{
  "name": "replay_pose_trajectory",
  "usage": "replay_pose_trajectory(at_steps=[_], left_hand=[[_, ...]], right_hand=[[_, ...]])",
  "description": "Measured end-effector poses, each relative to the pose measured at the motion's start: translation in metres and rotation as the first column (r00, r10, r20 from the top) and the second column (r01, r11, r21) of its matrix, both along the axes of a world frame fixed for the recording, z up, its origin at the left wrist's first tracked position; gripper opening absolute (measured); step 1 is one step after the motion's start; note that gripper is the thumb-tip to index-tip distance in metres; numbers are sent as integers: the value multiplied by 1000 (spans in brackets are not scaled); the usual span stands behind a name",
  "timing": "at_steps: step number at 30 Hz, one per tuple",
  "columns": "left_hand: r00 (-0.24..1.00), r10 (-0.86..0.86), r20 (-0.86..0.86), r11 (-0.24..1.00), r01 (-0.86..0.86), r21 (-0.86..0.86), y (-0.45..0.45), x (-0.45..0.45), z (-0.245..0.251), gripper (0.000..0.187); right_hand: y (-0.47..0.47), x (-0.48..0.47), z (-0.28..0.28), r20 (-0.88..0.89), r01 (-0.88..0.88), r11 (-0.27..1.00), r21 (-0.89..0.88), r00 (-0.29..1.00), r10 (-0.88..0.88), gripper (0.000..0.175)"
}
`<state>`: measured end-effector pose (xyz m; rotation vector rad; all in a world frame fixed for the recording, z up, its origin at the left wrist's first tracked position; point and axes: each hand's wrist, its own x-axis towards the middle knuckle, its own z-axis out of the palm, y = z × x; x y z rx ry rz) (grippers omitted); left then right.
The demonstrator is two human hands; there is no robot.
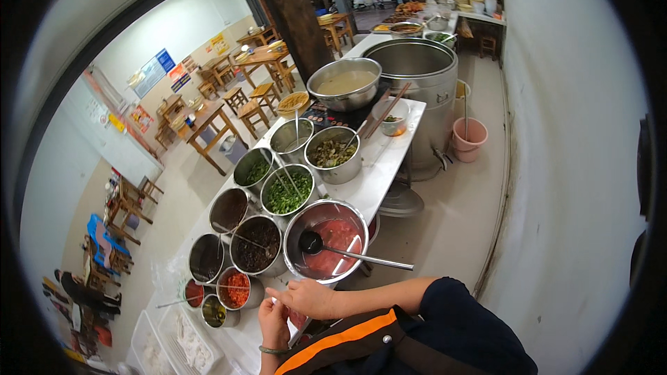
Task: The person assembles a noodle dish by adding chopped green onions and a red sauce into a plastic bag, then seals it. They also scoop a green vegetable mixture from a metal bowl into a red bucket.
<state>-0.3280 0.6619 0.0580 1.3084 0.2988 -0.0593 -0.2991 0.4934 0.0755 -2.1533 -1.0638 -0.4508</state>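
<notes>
My left hand [273,321], with a bracelet on the wrist, and my right hand [309,298] meet fingertip to fingertip over the near edge of the white table. A small white spot shows between the fingers; whether it is a held thing or a nail, I cannot tell. Partly hidden behind the hands lies something red, perhaps raw meat [297,319]. Just beyond is a steel bowl [363,250] of pinkish-red liquid and meat, with a ladle [359,256] resting across it. Left of my hands stand steel pots of chopped red chili [237,289] and yellow-green pickles in liquid [213,311].
More steel pots hold dark sauces [256,245] and chopped green herbs [286,191]. White plastic baskets [174,344] of pale food sit bottom left. Farther up are a wide basin of broth [344,83] and a large steel boiler [430,99]. A wall [568,166] runs along the right.
</notes>
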Motion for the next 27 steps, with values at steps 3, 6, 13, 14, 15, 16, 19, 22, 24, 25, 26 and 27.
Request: replay_pose_trajectory(at_steps=[3,6,13,14,15,16,19,22,24,25,26,27], left_hand=[[998,-67,-17,992,69,107,-7,-2,-17,11],[990,-137,23,953,126,275,-13,-2,-37,11],[978,-73,193,827,-49,560,-36,-21,-64,14],[981,-59,182,762,-73,643,-36,-25,-62,15],[985,-42,166,689,-92,719,-36,-29,-59,16],[978,3,210,706,-151,692,-36,-34,-57,19],[983,113,144,643,-183,744,-26,-48,-48,19],[971,203,126,605,-226,763,-7,-60,-45,17],[951,242,194,628,-306,716,6,-71,-47,16],[943,264,200,629,-326,706,14,-76,-48,16],[936,283,210,631,-346,694,22,-82,-49,16],[934,295,203,654,-352,670,31,-89,-50,15]], right_hand=[[-7,0,-13,66,49,994,-102,997,-43,55],[-17,0,-25,74,43,977,-210,997,-28,53],[-18,0,-34,-188,-153,947,-284,977,102,56],[-15,0,-34,-240,-192,940,-282,963,125,57],[-12,0,-34,-292,-233,931,-282,945,148,59],[-7,1,-34,-254,-233,923,-306,954,157,59],[11,-1,-32,-246,-269,889,-370,951,186,57],[34,-2,-27,-241,-278,858,-431,952,188,56],[49,-5,-22,-344,-345,851,-396,915,210,49],[57,-7,-20,-405,-385,851,-358,885,230,47],[65,-9,-18,-493,-420,847,-327,840,227,45],[70,-14,-17,-529,-455,854,-250,803,273,44]])
